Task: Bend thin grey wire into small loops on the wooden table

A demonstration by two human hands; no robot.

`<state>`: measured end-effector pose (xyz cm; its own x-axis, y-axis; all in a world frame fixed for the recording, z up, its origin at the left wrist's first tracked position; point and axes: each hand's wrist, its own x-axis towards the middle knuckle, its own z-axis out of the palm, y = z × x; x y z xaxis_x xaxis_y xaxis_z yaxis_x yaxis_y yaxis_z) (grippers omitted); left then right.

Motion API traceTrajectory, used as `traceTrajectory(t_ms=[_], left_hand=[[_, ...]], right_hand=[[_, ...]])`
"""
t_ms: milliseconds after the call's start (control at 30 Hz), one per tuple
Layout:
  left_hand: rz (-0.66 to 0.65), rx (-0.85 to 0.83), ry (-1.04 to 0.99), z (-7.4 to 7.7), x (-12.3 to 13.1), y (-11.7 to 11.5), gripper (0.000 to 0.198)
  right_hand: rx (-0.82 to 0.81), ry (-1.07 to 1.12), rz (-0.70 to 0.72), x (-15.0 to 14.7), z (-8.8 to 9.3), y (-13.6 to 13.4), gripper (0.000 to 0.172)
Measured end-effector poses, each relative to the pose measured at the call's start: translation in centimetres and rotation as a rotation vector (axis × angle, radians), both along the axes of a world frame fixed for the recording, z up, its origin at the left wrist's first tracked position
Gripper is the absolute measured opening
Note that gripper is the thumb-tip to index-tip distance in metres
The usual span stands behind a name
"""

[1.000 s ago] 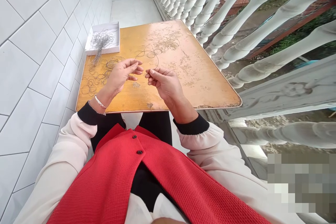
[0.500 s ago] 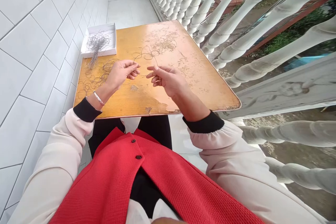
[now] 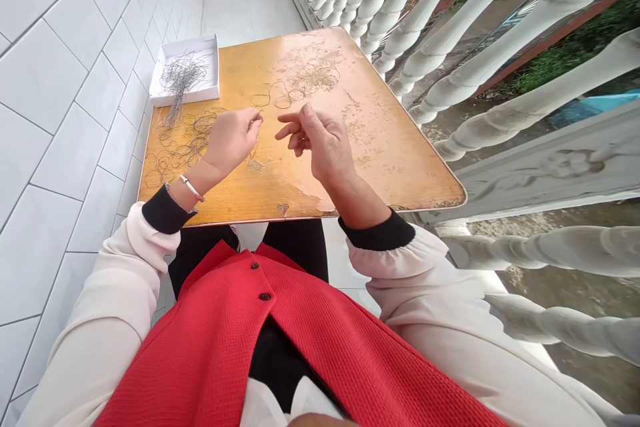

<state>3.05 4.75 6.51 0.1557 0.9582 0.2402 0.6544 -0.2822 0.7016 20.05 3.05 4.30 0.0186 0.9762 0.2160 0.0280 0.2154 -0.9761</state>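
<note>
My left hand [image 3: 233, 139] is closed in a pinch above the table, with a short bit of thin dark wire [image 3: 261, 112] showing at the fingertips. Most of that wire is hidden by the hand. To its right hovers my right hand [image 3: 323, 140], thumb raised and fingers loosely curled and apart, with nothing visible in it. Beyond both hands, several thin wire rings [image 3: 283, 102] lie on the table. A tangle of wire loops [image 3: 193, 137] spreads over the table beside my left hand.
The worn wooden table [image 3: 245, 193] has peeling patches. At its far left corner stands a white open box [image 3: 213, 90], a bundle of thin wires [image 3: 181, 80] hanging over its near edge. A white tiled wall [image 3: 65, 147] runs along the left, a white balustrade [image 3: 425, 33] along the right.
The wire ring that was stretched between both hands no longer shows between them. My right hand has come away from it, thumb lifted, and my left hand has turned, its back now facing up.
</note>
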Motion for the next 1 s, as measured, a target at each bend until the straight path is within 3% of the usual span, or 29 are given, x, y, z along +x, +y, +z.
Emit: traceTrajectory(t_ms=[200,400,533,767,1000], left_hand=[[0.124,0.101,0.609,1.0,0.4,-0.8,0.032],[0.139,0.170,0.762,0.9,0.3,-1.1,0.035],[0.116,0.165,0.659,1.1,0.2,-1.2,0.037],[-0.019,0.111,0.008,-0.4,-0.2,-0.3,0.027],[-0.053,0.070,-0.164,-0.5,-0.4,-0.3,0.023]], right_hand=[[-0.022,0.003,0.076,-0.2,-0.1,-0.9,0.066],[-0.035,0.017,0.117,-0.2,-0.4,-1.2,0.040],[-0.062,0.092,0.064,-0.3,-0.8,-0.5,0.023],[-0.048,0.194,-0.001,-0.1,-1.9,0.4,0.022],[-0.064,0.119,-0.041,-0.1,-1.6,0.2,0.023]])
